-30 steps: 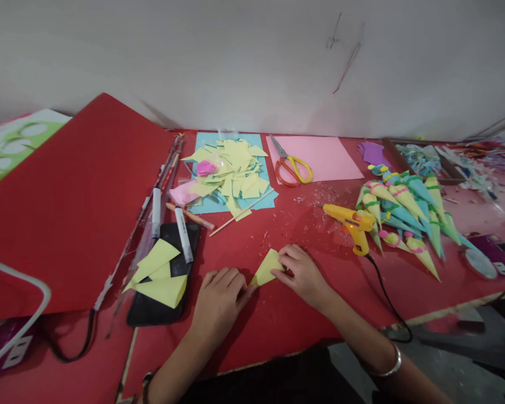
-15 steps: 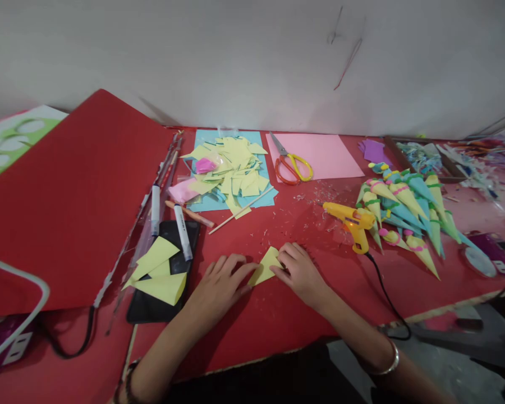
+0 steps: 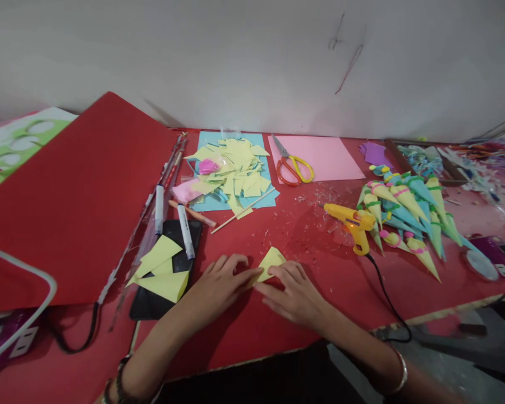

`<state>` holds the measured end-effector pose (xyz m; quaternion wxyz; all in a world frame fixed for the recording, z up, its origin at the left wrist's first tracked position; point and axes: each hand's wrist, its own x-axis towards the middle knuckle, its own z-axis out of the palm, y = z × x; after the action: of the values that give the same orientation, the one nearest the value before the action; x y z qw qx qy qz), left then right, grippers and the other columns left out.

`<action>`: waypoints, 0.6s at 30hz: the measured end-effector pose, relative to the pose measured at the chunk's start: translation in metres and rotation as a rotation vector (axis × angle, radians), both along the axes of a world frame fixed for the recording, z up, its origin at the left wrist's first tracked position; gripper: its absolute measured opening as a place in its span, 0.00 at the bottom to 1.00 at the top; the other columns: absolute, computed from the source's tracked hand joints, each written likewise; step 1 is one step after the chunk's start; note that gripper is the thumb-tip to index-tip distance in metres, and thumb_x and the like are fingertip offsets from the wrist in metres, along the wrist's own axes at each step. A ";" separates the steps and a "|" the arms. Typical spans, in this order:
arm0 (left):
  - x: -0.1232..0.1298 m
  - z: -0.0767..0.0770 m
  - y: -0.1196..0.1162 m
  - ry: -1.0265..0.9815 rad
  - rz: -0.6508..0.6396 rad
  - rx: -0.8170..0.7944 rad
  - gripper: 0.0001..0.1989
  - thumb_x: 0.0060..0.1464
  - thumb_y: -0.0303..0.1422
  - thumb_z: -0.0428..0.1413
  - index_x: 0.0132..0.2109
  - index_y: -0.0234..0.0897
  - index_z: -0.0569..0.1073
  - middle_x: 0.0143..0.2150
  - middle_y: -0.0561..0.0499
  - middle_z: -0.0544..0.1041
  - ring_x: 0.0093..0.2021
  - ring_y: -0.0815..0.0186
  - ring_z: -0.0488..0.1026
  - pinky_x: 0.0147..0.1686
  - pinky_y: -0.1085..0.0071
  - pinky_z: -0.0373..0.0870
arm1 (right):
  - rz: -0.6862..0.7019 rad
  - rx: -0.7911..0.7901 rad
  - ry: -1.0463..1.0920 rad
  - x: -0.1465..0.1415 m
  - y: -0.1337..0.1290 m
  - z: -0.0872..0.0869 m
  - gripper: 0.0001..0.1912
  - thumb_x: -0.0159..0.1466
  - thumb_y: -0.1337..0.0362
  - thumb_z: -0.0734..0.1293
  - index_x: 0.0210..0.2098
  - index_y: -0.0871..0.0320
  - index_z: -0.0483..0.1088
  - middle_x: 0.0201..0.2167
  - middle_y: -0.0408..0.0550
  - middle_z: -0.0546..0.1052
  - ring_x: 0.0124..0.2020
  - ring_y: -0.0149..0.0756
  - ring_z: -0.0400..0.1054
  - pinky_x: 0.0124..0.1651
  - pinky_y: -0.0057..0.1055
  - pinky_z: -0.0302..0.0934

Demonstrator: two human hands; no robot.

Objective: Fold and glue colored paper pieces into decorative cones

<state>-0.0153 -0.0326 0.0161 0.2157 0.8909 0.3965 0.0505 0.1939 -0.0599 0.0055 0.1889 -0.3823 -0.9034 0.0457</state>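
A small yellow paper piece (image 3: 272,257) lies on the red table in front of me, its upper part rounded and slightly curled. My left hand (image 3: 219,289) grips its lower left corner with thumb and index finger. From the other side, my right hand (image 3: 297,297) presses on the same piece, thumb and fingertips bent over its lower edge. The fingers partly hide that lower corner. To the left, a few loosely folded yellow papers (image 3: 164,285) rest on a black phone-like slab (image 3: 149,306).
A yellow glue gun (image 3: 353,221) with a trailing black cord lies right, beside a heap of paper cones (image 3: 408,207). Farther back are scissors (image 3: 294,168) on pink paper (image 3: 336,154) and yellow scraps (image 3: 239,163). Markers (image 3: 186,230), a stick (image 3: 242,211) and a red board (image 3: 76,202) lie left.
My right hand has slid from the paper's right edge down and left toward its lower corner, closer to my left hand. The paper has turned slightly. The view has shifted a little.
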 end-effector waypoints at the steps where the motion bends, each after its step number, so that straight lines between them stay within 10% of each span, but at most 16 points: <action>1: 0.000 0.002 0.000 -0.003 0.004 -0.014 0.22 0.54 0.25 0.47 0.55 0.50 0.62 0.48 0.48 0.65 0.45 0.62 0.62 0.43 0.65 0.62 | 0.028 -0.014 -0.020 -0.001 -0.002 0.001 0.15 0.62 0.61 0.59 0.48 0.50 0.65 0.43 0.51 0.68 0.42 0.40 0.59 0.47 0.39 0.54; 18: 0.001 0.003 0.000 0.027 0.005 -0.012 0.21 0.57 0.32 0.45 0.58 0.47 0.57 0.49 0.48 0.65 0.46 0.62 0.62 0.44 0.65 0.62 | -0.006 -0.200 -0.200 0.035 0.005 0.006 0.25 0.61 0.51 0.58 0.57 0.41 0.54 0.62 0.49 0.49 0.59 0.48 0.45 0.56 0.49 0.45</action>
<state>-0.0147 -0.0329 0.0189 0.2155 0.8891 0.4021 0.0367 0.2285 -0.0551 0.0118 0.0587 -0.4047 -0.9074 0.0967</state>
